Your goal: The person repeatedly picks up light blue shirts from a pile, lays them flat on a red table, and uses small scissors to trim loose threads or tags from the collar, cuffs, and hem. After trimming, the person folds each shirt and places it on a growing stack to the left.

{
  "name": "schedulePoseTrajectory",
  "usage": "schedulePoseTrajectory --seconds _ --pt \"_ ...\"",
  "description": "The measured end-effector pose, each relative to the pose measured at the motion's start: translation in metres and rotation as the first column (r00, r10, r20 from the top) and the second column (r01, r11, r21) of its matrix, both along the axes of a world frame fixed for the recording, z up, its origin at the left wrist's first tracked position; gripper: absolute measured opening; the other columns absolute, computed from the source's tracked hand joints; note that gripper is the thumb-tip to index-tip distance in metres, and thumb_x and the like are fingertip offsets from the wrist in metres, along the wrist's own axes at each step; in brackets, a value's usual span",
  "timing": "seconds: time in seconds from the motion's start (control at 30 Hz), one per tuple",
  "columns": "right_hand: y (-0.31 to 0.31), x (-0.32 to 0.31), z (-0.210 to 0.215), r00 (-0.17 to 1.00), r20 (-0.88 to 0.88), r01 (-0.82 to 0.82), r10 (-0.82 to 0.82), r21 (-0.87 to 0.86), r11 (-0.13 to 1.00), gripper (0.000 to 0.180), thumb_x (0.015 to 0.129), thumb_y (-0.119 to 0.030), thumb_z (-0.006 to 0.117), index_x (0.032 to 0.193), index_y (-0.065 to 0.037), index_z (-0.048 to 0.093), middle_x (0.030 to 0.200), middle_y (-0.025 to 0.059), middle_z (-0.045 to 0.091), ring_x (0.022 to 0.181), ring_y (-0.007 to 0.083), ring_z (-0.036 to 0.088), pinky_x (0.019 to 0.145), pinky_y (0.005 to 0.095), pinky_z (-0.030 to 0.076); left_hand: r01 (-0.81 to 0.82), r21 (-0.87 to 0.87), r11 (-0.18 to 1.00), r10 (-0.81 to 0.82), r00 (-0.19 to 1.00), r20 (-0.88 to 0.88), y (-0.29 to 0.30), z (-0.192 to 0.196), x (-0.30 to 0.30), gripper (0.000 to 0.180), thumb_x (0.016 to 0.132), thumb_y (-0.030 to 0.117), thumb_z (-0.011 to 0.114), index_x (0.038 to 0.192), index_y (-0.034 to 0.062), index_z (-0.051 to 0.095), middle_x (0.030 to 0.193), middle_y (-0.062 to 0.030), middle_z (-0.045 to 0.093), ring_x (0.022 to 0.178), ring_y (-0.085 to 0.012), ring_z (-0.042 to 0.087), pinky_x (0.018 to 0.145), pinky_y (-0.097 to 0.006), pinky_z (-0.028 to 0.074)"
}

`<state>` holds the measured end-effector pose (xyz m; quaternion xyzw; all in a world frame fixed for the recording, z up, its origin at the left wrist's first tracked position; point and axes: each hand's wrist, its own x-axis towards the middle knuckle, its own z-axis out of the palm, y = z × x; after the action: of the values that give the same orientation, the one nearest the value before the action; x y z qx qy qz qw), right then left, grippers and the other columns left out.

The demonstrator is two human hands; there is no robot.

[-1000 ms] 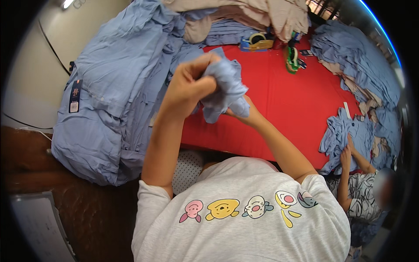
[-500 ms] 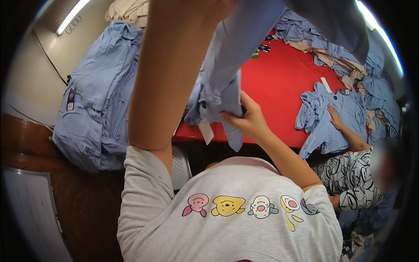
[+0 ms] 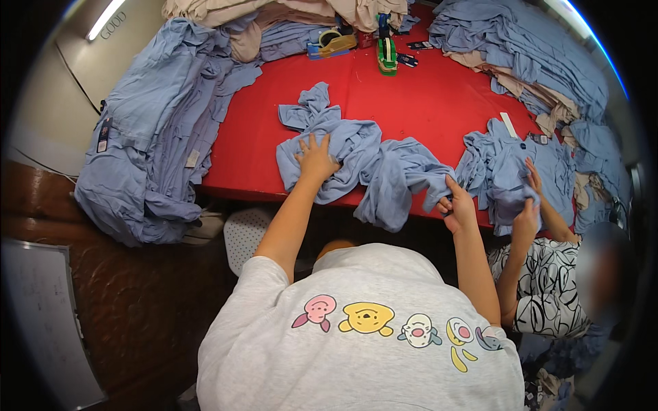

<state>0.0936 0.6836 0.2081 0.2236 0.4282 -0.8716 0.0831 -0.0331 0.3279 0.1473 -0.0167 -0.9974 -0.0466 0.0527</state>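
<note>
A crumpled light blue shirt (image 3: 404, 171) lies across the front edge of the red table, part of it hanging over. My left hand (image 3: 317, 159) rests on its left part with fingers spread. At the shirt's right end, my right hand (image 3: 460, 205) pinches the cloth between thumb and fingers, near the table edge. The shirt's collar and buttons cannot be made out in the folds. Just right of it, another light blue shirt (image 3: 510, 161) lies before a co-worker, whose hands (image 3: 528, 216) are lifting its cloth.
Blue garments (image 3: 147, 130) hang in a thick pile over the table's left end. More blue and beige piles (image 3: 521, 55) line the far right. A green tape dispenser (image 3: 387, 58) and a yellow-blue one (image 3: 334, 45) stand at the back. A perforated white stool (image 3: 245, 233) is below.
My left arm has come down from high in front, and the raised shirt now lies on the table. My right hand has moved right. The co-worker has begun lifting cloth.
</note>
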Motion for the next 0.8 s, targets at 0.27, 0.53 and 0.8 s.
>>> schedulePoseTrajectory --seconds 0.27,0.53,0.8 --pt "0.044 0.009 0.104 0.716 -0.692 -0.068 0.089 0.058 0.996 0.014 0.108 -0.026 0.054 0.111 -0.016 0.063 0.081 -0.0038 0.062 0.049 0.0051 0.042 0.046 0.0216 0.034 -0.296 0.699 0.651 0.579 0.789 -0.206 -0.195 0.041 -0.133 0.049 0.085 0.025 0.062 0.127 0.0005 0.059 0.122 -0.0281 0.068 0.113 -0.0491 0.065 0.097 -0.052 0.051" --pt "0.065 0.05 0.179 0.666 -0.69 0.358 -0.283 -0.037 0.933 0.05 0.105 -0.039 0.057 0.139 -0.002 0.053 0.127 0.0127 0.063 0.117 0.0254 0.063 0.104 0.0406 0.05 -0.22 0.64 0.736 0.63 0.568 -0.53 -0.289 0.17 -0.209 0.05 0.082 0.02 0.065 0.127 0.001 0.059 0.119 -0.0306 0.068 0.109 -0.049 0.065 0.095 -0.051 0.051" --pt "-0.037 -0.033 0.188 0.752 -0.628 0.357 -0.2 0.134 0.924 0.013 0.1 -0.012 0.067 0.11 -0.006 0.074 0.1 0.0016 0.074 0.089 0.0115 0.072 0.082 0.0264 0.055 0.253 0.562 0.787 -0.346 0.936 0.064 -0.192 0.162 -0.197 0.071 0.076 0.035 0.088 0.131 -0.0025 0.063 0.124 -0.019 0.069 0.108 -0.0252 0.067 0.084 -0.034 0.055"
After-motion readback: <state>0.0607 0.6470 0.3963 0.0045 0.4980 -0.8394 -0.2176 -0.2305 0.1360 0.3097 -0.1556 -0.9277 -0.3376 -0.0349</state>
